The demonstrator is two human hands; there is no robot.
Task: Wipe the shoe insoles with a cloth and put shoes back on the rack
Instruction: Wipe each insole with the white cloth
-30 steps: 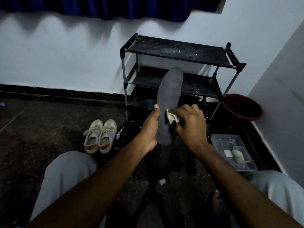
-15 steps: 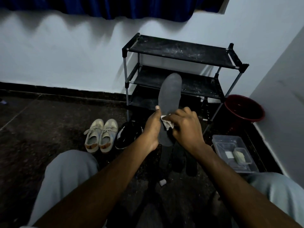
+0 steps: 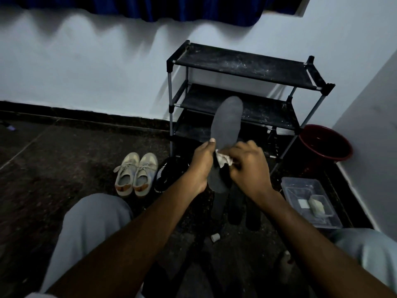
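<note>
Fingers of left hand [image 3: 200, 162] grip insole [image 3: 227, 121], right hand [image 3: 247, 166] pinches cloth [image 3: 223, 158]; rack [image 3: 242, 65], bucket [image 3: 326, 145], sneakers [image 3: 136, 173] beyond.

The room is dim. A pale back wall [image 3: 86, 72] runs along the floor's far edge, with a dark blue curtain [image 3: 150, 7] hanging at its top and casting scalloped shadows below the hem. A dark skirting [image 3: 86, 112] lines its foot. The floor [image 3: 53, 168] is dark speckled stone. A pale side wall [image 3: 369, 147] closes the right edge. A black three-shelf rack [image 3: 242, 67], dusty on top, stands against the back wall near the far right corner.
</note>
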